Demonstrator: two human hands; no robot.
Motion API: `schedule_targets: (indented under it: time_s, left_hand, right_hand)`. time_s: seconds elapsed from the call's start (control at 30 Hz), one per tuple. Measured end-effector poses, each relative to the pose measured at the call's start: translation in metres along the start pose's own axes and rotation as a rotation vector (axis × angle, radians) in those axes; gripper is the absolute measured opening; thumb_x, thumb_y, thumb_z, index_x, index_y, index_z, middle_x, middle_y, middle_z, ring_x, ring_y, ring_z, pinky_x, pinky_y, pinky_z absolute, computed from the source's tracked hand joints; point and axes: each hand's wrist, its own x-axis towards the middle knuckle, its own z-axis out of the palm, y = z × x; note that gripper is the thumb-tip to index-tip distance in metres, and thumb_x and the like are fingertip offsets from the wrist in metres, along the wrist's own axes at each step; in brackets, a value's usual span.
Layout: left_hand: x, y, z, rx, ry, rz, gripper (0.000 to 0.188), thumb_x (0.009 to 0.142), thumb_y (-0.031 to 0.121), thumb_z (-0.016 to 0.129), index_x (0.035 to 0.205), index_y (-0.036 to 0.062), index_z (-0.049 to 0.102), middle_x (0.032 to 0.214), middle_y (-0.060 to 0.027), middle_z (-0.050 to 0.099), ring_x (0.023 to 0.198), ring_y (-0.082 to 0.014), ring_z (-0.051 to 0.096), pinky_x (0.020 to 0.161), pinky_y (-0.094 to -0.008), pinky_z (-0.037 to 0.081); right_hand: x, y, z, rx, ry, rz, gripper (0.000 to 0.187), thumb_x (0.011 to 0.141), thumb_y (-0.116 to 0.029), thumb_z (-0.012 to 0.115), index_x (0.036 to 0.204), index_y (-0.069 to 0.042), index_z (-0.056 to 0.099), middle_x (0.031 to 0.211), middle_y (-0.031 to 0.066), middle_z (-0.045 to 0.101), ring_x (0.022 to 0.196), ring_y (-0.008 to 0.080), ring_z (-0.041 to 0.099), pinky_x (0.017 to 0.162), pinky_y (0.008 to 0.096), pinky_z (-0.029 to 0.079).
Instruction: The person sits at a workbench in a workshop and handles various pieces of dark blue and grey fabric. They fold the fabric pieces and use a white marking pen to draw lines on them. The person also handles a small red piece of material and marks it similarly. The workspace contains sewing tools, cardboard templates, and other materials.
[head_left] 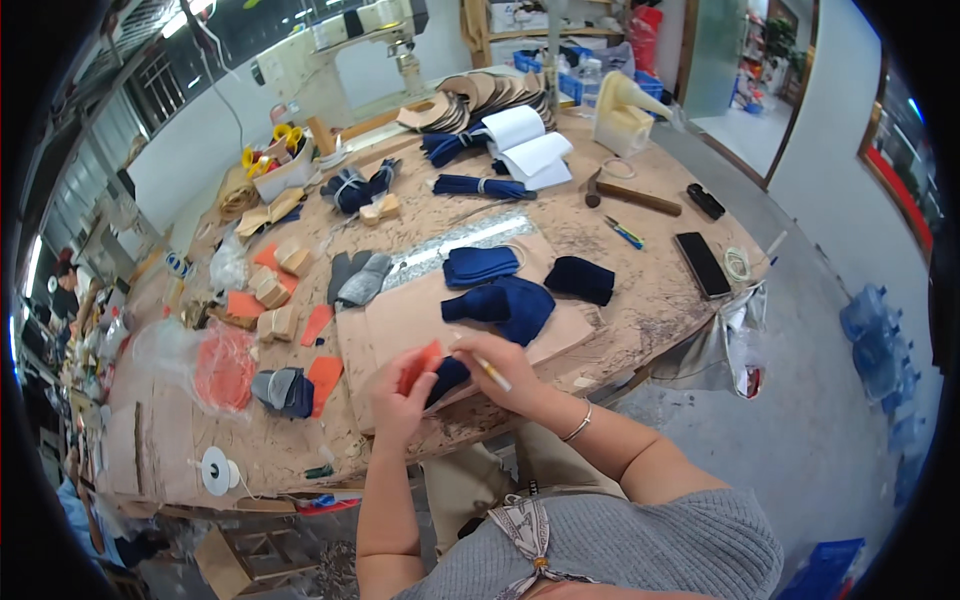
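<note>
My left hand [398,392] pinches a small orange-red piece [422,362] of sheet material, held up above the front of the workbench. In my right hand [512,368] is a slim white stick with a yellowish band [493,376], perhaps a pen; its kind is unclear. The right fingertips come close to the orange-red piece. Partly hidden between my hands lies a dark blue piece [447,380]. Just beyond are a blue curved piece [525,308], a stack of blue pieces [480,265] and a darker navy stack [580,280].
On the worn workbench [600,345] lie a hammer [640,197], a phone [702,264] and a thread spool [218,470]. Wooden blocks [277,323] and a plastic bag with orange pieces [222,368] are on the left. A sewing machine [320,62] stands behind.
</note>
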Motion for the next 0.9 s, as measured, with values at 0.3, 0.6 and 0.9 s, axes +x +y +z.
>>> schedule_targets:
  time_s: [0.3,0.6,0.9]
  left_hand:
    - [-0.015,-0.041,-0.012,-0.59,0.424,0.026,0.031,0.096,0.013,0.055,0.122,-0.0032,0.052,0.125,-0.014,0.056,0.111,-0.0206,0.057,0.099,-0.0354,0.046]
    - [-0.03,-0.026,-0.004,-0.058,0.191,0.217,0.032,0.087,0.004,0.062,0.117,-0.0025,0.055,0.123,-0.0163,0.056,0.112,-0.0253,0.056,0.099,-0.0345,0.043]
    - [0.003,0.019,-0.003,0.529,-0.167,0.301,0.024,0.073,0.011,0.075,0.095,0.0071,0.068,0.107,-0.0098,0.066,0.106,-0.0286,0.059,0.091,-0.0398,0.046]
  right_hand:
    - [0.004,0.021,0.006,-0.218,-0.561,-0.11,0.012,0.081,-0.015,0.062,0.09,-0.007,0.063,0.084,0.0115,0.066,0.08,0.032,0.064,0.07,0.0423,0.05]
    - [0.047,0.03,-0.041,-0.126,0.1,-0.086,0.018,0.084,-0.007,0.055,0.099,-0.007,0.063,0.092,0.013,0.066,0.086,0.0283,0.066,0.075,0.0347,0.051]
    - [0.02,0.048,-0.135,-0.65,0.218,-0.08,0.021,0.08,0.002,0.062,0.099,-0.006,0.063,0.093,0.0124,0.066,0.092,0.0273,0.063,0.079,0.036,0.05]
